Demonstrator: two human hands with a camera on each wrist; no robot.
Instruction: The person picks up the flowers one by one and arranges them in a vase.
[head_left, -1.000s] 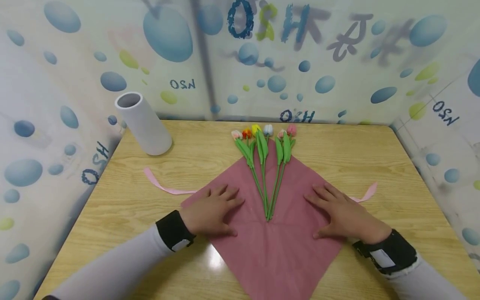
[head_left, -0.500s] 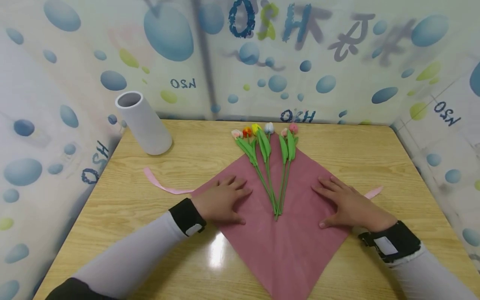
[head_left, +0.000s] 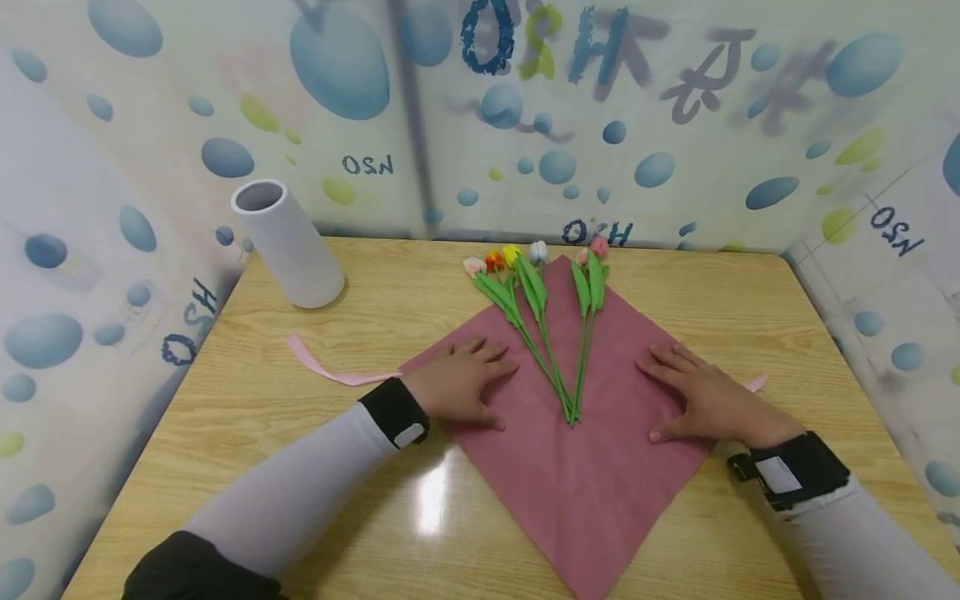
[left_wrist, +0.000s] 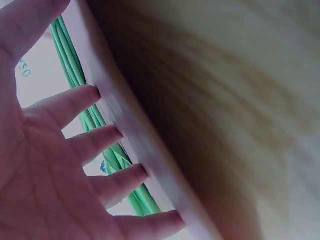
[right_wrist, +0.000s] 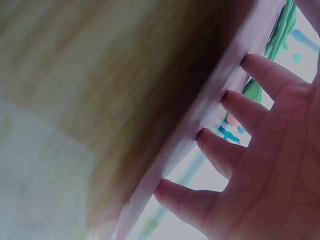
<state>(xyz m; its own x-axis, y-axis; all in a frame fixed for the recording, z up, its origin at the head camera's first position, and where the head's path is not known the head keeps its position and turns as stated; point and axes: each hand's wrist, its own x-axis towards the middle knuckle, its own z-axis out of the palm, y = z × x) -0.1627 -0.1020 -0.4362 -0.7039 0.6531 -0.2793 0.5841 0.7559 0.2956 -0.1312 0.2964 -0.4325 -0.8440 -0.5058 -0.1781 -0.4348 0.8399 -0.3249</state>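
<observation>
Spotted walls [head_left: 652,169] are standing around a wooden table [head_left: 750,300]. Pink paper [head_left: 573,500] is lying on it, its top corner almost reaching the table's back edge. Flowers [head_left: 532,287] are resting on the paper, their heads poking past its upper edges. Both hands, left [head_left: 459,385] and right [head_left: 705,402], are touching the paper's sides, fingers spread apart. Ribbon [head_left: 330,375] is peeking out past its side corners. Wide wood is leaving room right of the paper; far left of it, a white vase [head_left: 291,250] is standing.

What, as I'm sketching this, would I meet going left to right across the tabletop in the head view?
White cylindrical vase, pale pink tulip bloom, orange-red bloom, yellow bloom, pale blue bloom, second pale pink bloom, darker pink bloom, right hand.
</observation>
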